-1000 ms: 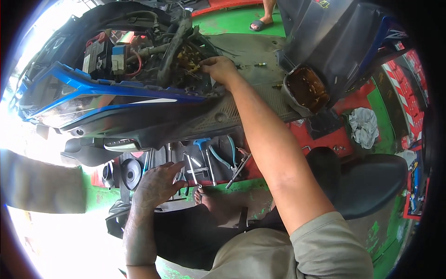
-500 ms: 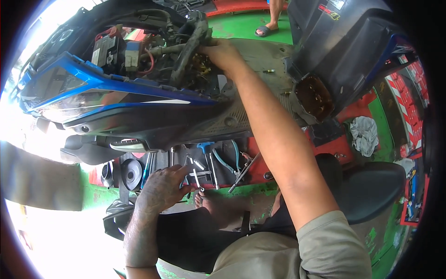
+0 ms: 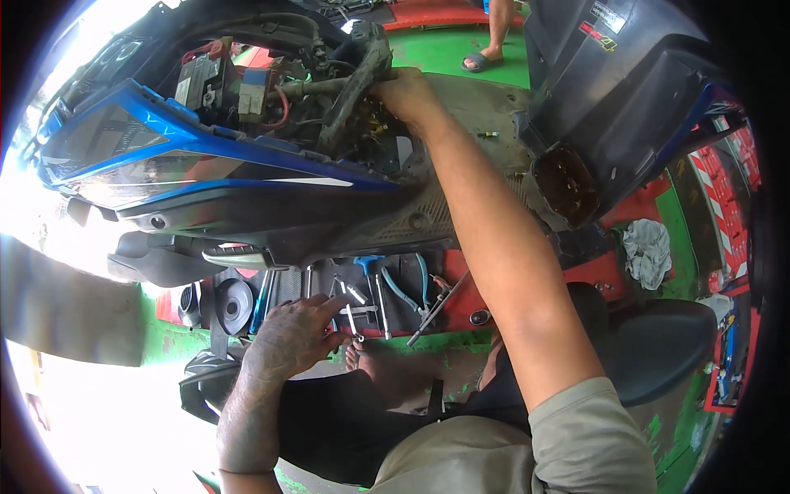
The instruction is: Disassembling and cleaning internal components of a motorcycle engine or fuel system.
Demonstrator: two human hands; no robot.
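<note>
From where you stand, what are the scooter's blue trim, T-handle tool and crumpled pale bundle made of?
Blue trim: likely painted plastic, glossy, moulded edges.
T-handle tool: handle probably plastic, evenly blue; shaft looks metal, silvery.
Crumpled pale bundle: dull, creased, perhaps cloth.

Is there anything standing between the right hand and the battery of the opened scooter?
Yes: in this view, a thick dark tube stands directly left of the right hand, and farther left a blue-and-white box sits before the battery. The hand's far end is hidden, so contact is unclear.
</note>
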